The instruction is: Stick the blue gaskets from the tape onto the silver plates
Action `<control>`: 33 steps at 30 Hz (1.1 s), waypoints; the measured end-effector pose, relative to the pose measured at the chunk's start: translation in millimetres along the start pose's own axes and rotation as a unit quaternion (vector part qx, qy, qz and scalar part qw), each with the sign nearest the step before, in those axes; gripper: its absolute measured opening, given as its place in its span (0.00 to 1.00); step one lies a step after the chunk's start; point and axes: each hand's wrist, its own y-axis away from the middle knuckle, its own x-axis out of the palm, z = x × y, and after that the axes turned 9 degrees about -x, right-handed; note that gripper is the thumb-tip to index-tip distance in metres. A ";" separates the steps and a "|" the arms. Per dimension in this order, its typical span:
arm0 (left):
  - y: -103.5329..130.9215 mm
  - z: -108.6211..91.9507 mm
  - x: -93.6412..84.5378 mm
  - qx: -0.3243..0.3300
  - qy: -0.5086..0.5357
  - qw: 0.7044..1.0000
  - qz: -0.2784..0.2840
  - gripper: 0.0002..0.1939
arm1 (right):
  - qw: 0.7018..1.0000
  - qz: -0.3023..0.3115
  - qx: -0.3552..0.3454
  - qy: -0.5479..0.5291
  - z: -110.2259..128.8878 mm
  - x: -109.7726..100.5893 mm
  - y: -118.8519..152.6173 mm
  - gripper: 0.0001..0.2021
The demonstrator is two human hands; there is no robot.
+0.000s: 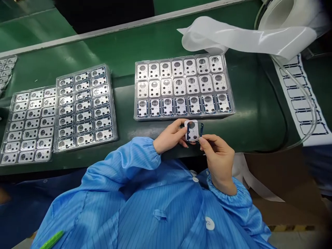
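Observation:
My left hand [174, 135] is closed on a silver metal plate [192, 131] with rounded corners and a large round hole, held above the table's front edge. Between the fingers of my right hand [216, 152] is a thin dark-blue adhesive frame [201, 128], pinched by its lower end. The frame overlaps the plate's right side; whether it is stuck there I cannot tell. Just beyond my hands sits a clear plastic tray [184, 117] of similar plates in three rows. Plates in its nearest row carry blue frames; those in the farther two rows look bare silver.
More filled trays [84, 107] lie to the left on the green table [124, 41]. At the right, a white strip [307, 114] bears several blue frames, with a clear tube [311, 93] crossing it. White backing film [233, 33] curls from a roll [277, 14] behind.

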 end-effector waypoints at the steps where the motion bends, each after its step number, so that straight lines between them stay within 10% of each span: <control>1: 0.0 -0.2 0.2 -0.002 0.002 1.000 0.000 0.16 | 1.000 0.003 -0.004 0.007 0.6 0.3 -0.1 0.07; 33: 1.0 -4.7 4.9 -0.023 0.003 1.000 -0.007 0.12 | 0.998 0.020 -0.024 0.057 -1.8 -0.9 0.0 0.05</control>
